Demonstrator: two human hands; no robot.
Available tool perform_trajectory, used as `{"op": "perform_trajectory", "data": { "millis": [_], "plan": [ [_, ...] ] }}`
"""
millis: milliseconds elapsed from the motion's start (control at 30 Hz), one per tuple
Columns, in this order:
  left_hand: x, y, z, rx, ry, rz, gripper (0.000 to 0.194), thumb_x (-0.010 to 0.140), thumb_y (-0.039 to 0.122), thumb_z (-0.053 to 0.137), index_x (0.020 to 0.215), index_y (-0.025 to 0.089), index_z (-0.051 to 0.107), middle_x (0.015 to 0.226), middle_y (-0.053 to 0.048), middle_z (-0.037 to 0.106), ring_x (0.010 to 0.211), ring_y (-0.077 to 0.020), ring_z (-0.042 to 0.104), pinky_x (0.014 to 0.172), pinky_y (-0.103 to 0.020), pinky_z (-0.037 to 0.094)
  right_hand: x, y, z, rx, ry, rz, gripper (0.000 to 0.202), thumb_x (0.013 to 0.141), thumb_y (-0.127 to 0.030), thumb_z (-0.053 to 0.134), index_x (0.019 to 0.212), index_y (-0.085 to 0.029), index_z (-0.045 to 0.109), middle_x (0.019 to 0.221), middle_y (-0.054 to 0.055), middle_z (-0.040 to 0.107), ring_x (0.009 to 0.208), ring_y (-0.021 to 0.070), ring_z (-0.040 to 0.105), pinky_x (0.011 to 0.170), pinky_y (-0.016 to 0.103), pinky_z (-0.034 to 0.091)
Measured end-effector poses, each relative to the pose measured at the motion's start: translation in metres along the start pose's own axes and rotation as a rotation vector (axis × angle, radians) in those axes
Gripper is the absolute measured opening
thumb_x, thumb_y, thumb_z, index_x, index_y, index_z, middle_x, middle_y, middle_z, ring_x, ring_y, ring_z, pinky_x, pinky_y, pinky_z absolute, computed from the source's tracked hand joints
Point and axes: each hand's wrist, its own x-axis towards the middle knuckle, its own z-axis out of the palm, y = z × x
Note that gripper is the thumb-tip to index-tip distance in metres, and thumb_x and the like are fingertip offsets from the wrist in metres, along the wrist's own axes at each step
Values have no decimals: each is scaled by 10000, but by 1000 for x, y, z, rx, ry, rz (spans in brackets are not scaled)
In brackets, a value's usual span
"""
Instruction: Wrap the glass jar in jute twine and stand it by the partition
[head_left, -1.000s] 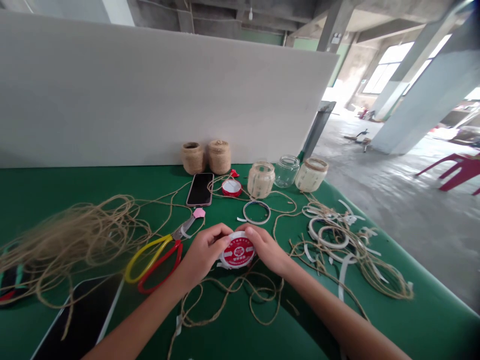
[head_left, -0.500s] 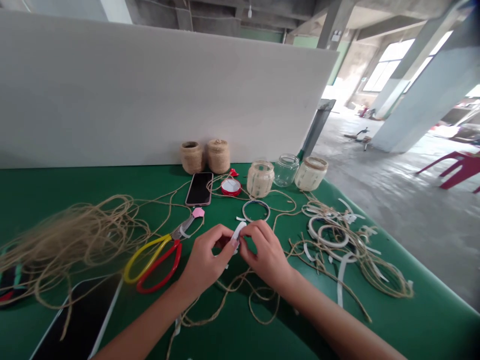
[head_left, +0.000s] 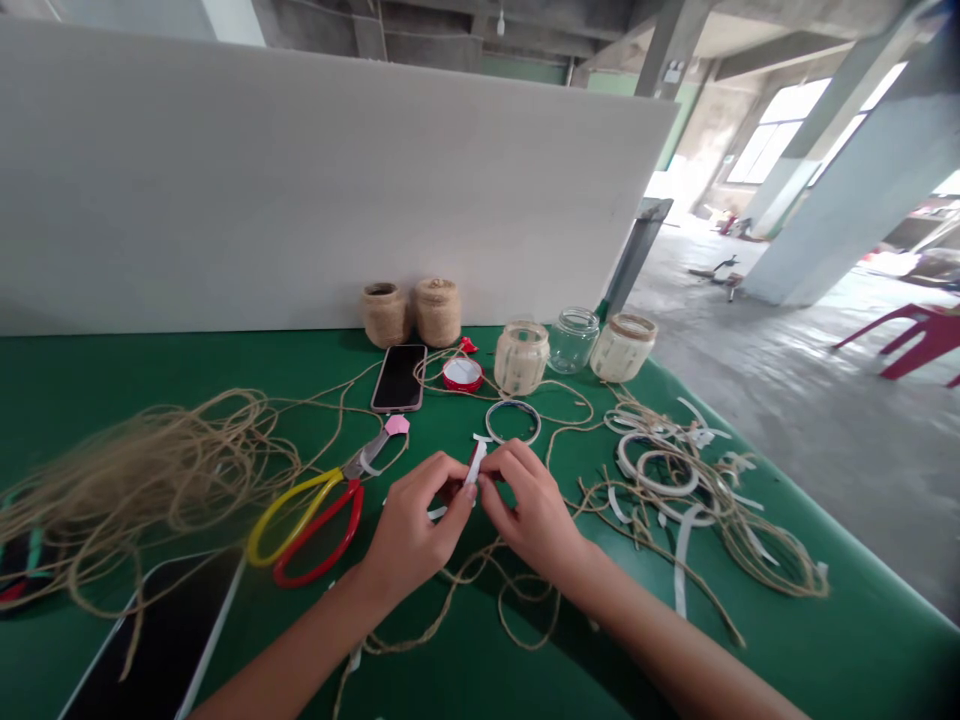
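Observation:
A narrow white strip (head_left: 476, 461) is pinched between both hands at the middle of the green table. My left hand (head_left: 420, 520) is closed on it with thumb and fingers; another bit of white shows under that hand. Touching the strip's right side are the closed fingertips of my right hand (head_left: 531, 508). Just beyond the hands lies a thin ring (head_left: 513, 423). Scissors (head_left: 324, 510) with one yellow and one red handle rest left of my left hand. Loose twine (head_left: 480, 570) loops beneath both wrists.
Behind stand two twine-wrapped containers (head_left: 438, 312), a phone (head_left: 400, 379), a red spool (head_left: 463, 374) and three glass jars (head_left: 522, 358). Tangled twine (head_left: 172, 460) and a dark tablet (head_left: 157, 640) are at left. White rings (head_left: 666, 472), strips and twine lie at right.
The white strip has turned and shifted slightly between the fingers, and more white now shows below my left hand. Both hands stay nearly in place.

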Motion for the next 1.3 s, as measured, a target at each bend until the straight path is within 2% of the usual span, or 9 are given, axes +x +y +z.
{"op": "perform_trajectory", "data": {
  "millis": [433, 733, 967, 1300],
  "plan": [
    [-2, 0, 0, 76, 5, 91, 64, 834, 151, 462, 817, 171, 520, 697, 5, 484, 628, -112, 467, 589, -234, 374, 2, 1, -1, 41, -14, 2, 103, 853, -145, 442, 791, -180, 516, 739, 24, 503, 733, 145, 493, 648, 246, 416],
    [-4, -5, 4, 144, 2, 151, 80, 831, 133, 451, 845, 175, 518, 704, 1, 492, 631, -115, 474, 590, -241, 373, 0, -3, 2, 57, -17, 88, 106, 821, -123, 470, 745, -185, 512, 725, 12, 501, 699, 138, 480, 638, 244, 405],
    [-5, -9, 7, 142, -15, 142, 79, 831, 132, 445, 842, 176, 510, 710, 0, 489, 640, -118, 473, 599, -246, 377, -1, -3, 4, 46, 12, 112, 122, 796, -106, 483, 702, -182, 502, 698, 0, 482, 673, 125, 464, 616, 227, 390],
    [-4, -8, 6, 159, -5, 145, 73, 837, 153, 433, 832, 175, 503, 697, -3, 486, 631, -124, 476, 595, -244, 383, 0, -1, 2, 42, 6, 57, 126, 805, -107, 458, 710, -185, 488, 698, 5, 477, 661, 128, 451, 604, 234, 390]
  ]
}}
